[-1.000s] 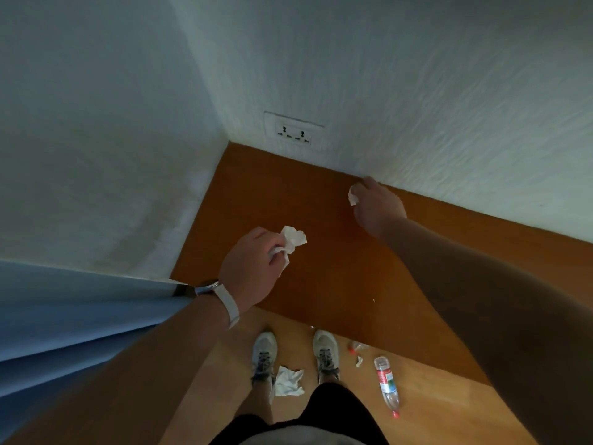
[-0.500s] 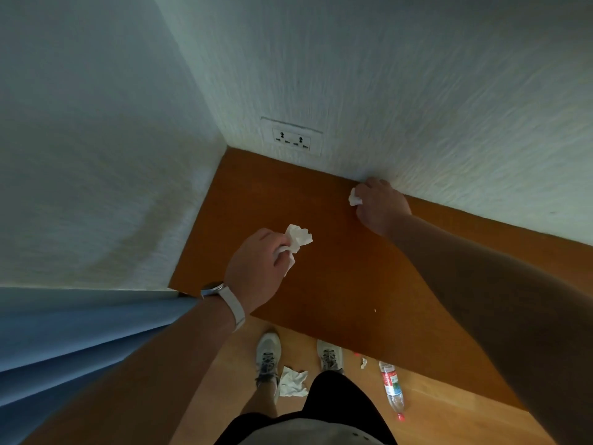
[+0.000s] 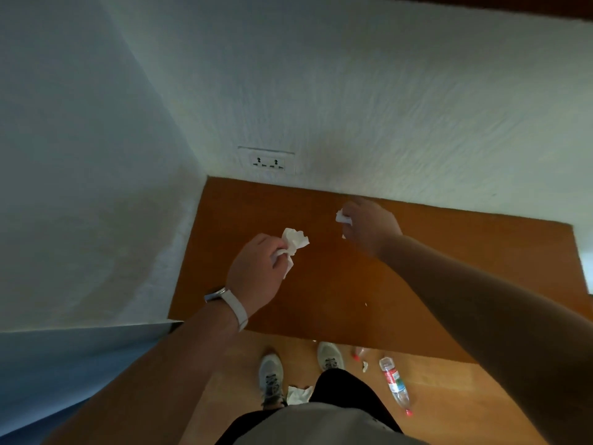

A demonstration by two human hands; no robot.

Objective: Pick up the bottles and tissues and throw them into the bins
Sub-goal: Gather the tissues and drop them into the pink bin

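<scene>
My left hand (image 3: pixel 256 271) is closed around a crumpled white tissue (image 3: pixel 293 240) that sticks out past the fingers, held over the brown table (image 3: pixel 337 284). My right hand (image 3: pixel 370 224) is clenched on a smaller white tissue (image 3: pixel 342 217) close to the wall. On the wooden floor lies a clear plastic bottle (image 3: pixel 395 385) with a red label and red cap, to the right of my feet. Another white tissue (image 3: pixel 298 394) lies between my shoes. A second bottle (image 3: pixel 357 352) pokes out from under the table edge, and a small tissue scrap (image 3: pixel 365 366) lies beside it. No bin is in view.
The table fills a corner between two white walls, with a double wall socket (image 3: pixel 267 162) just above it. A blue curtain (image 3: pixel 64 364) hangs at the lower left. My shoes (image 3: pixel 272 374) stand on the light wooden floor (image 3: pixel 449 396) in front of the table.
Both hands have drawn back a little from the wall, still holding their tissues. The view has tilted up, showing more of the wall.
</scene>
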